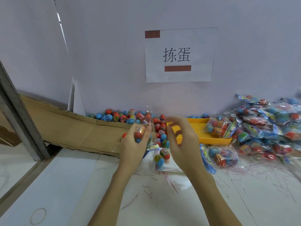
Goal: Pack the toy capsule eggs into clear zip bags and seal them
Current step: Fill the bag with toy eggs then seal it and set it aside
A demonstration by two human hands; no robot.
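Left hand (133, 143) around eggs (138, 134).

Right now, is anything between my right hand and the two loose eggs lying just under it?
Nothing visible. The right hand hangs blurred just above the two eggs on the table; the left hand grips a bag of eggs off to the side.

Red-and-blue capsule eggs (140, 135) inside raised clear zip bag (149, 126); loose eggs (160, 126) behind.

Soft, even indoor light with faint shadows; the raised right hand (179, 137) is smeared by motion blur, straight edges bow toward the wide-angle corners, and the whole picture looks slightly soft
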